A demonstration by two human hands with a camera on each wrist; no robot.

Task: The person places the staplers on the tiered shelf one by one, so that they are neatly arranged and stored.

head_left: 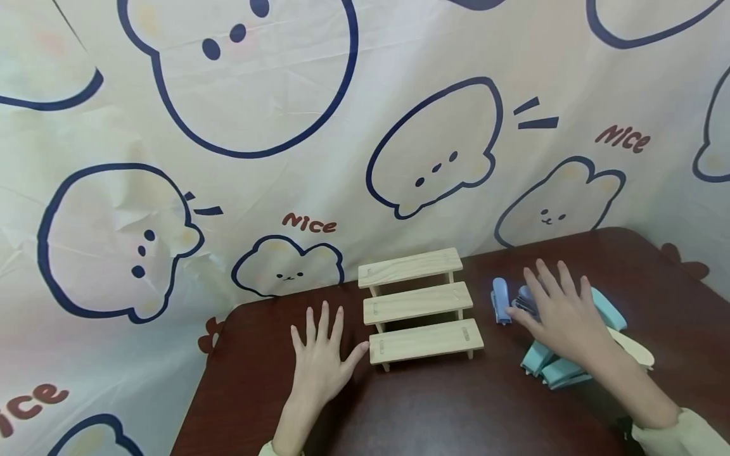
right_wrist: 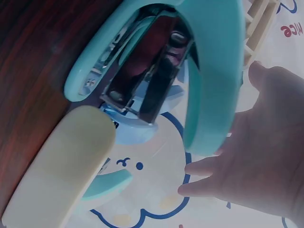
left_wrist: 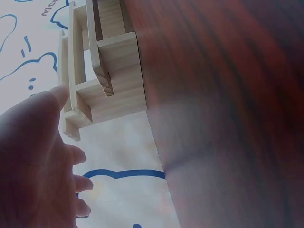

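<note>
Under the right hand (head_left: 561, 322) lie staplers (head_left: 564, 372), beside the left hand (head_left: 320, 362) a rack (head_left: 419, 303), fingers (head_left: 549, 277) spread, empty.

Left hand (head_left: 319, 364): left of scene, back of the hand uppermost, fingers straight and fanned apart, tips toward the far side
Left thumb (head_left: 355, 361): swung out wide to the right
Left forearm (head_left: 298, 418): bare, slants from near left toward far right, roughly in line with the hand
Left sleeve (head_left: 267, 449): pale, only an edge showing, near side
Right hand (head_left: 561, 316): right of scene, well apart from the left, back uppermost, fingers extended and spread, tips pointing far and slightly left
Right thumb (head_left: 523, 320): stretched out to the left
Right forearm (head_left: 633, 386): bare, slants from near right toward far left
Right sleeve (head_left: 681, 434): pale, around the forearm, near right
</note>
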